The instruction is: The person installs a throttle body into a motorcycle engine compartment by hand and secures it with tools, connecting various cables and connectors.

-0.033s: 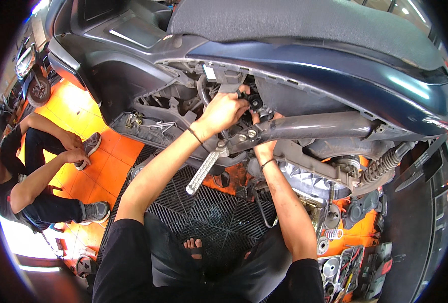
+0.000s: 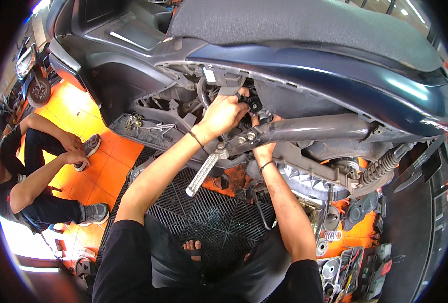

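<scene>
At the open side of a scooter [image 2: 310,55], my left hand [image 2: 223,112] has bent fingers closed on a small black component [image 2: 255,103] below the body panel. My right hand [image 2: 263,150] reaches up behind the grey frame tube [image 2: 317,129]; a finger shows beside the component, the rest are mostly hidden. A silver folding footpeg [image 2: 203,171] angles down below my left wrist. Loose bolts and small tools [image 2: 135,122] lie on the floorboard to the left.
Another person [image 2: 39,192] sits at the left on orange tiles [image 2: 115,151]. A black grid mat [image 2: 208,212] lies under me. A rear shock [image 2: 380,166] is at the right, above removed parts and a tool tray [image 2: 340,267]. A second scooter [image 2: 34,73] stands at upper left.
</scene>
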A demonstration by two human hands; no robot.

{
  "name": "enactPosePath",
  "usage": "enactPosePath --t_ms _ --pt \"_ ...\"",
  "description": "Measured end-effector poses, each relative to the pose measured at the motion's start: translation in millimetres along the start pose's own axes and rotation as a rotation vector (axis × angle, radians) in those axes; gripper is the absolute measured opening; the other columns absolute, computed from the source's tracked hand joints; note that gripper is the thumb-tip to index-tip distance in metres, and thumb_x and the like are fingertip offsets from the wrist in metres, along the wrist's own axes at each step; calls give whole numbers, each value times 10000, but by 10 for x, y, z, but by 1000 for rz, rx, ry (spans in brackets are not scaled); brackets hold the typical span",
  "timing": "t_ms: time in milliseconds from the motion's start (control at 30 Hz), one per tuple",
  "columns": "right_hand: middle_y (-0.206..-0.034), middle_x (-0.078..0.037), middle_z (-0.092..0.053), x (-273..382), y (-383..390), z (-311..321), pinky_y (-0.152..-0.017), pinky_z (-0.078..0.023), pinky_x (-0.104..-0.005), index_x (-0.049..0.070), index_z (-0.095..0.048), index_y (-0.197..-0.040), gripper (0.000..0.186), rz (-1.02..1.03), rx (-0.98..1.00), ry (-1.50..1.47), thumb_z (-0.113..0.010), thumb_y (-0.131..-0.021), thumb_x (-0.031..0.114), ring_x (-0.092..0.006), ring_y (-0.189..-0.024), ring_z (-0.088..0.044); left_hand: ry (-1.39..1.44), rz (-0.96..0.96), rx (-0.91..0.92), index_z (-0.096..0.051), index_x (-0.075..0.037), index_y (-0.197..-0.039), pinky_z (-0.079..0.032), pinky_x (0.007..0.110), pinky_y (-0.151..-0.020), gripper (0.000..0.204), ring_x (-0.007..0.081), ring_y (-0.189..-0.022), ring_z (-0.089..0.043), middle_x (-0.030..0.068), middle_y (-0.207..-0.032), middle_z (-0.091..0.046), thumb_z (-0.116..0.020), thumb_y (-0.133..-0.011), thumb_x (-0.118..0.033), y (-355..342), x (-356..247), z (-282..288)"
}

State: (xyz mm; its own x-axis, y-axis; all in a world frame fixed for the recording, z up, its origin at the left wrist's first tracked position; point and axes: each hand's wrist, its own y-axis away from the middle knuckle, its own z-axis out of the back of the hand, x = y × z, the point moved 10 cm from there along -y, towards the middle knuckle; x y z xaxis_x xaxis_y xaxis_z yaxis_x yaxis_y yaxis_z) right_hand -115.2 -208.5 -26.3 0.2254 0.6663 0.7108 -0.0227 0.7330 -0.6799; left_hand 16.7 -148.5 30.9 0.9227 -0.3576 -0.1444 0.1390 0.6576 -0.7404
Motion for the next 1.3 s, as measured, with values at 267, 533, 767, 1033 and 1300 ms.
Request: enactPosePath --t_ms 267,533,767,1033,1300 --pt "-1032 -103 -604 -54 81 -11 -884 -433 -375 10 -536 -1085 415 14 7 -17 -760 -848 267 -215 -959 -542 -105 69 23 -711 -57 -803 -481 445 -652 149 351 -691 -631 173 -734 -633 -639 -840 -183 1 -59 13" --pt "-898 -81 -552 19 113 9 -800 -427 -370 -17 -506 -1057 447 9 -70 -190 -781 -821 245 -202 -853 -508 22 311 171 -753 -117 -926 -543 399 -687 206 307 -767 -686 115 -854 -710 -669 -841 -285 -9 225 -33" --pt "-1213 -199 -545 -59 158 -32 -1043 -326 -428 -62 -473 -1258 629 -104 -36 -259 -794 -791 210 -301 -1136 -480 55 362 211 -750 -138 -938 -529 414 -761 240 321 -864 -678 114 -913 -712 -683 -833 -343 12 324 -48" --pt "-1276 -206 -532 -87 136 6 -1072 -303 -428 -74 -466 -1270 614 12 -52 -179 -777 -802 174 -304 -1192 -467 125 330 200 -739 -108 -943 -520 433 -778 221 344 -868 -669 140 -885 -703 -649 -842 -284 23 255 -28" --pt "-1160 -162 -548 7 143 59 -1006 -346 -406 -46 -491 -1200 564 36 -57 -157 -801 -782 171 -277 -1077 -484 71 347 208 -721 -114 -965 -518 435 -764 249 354 -860 -668 140 -874 -703 -646 -840 -315 12 294 -65"
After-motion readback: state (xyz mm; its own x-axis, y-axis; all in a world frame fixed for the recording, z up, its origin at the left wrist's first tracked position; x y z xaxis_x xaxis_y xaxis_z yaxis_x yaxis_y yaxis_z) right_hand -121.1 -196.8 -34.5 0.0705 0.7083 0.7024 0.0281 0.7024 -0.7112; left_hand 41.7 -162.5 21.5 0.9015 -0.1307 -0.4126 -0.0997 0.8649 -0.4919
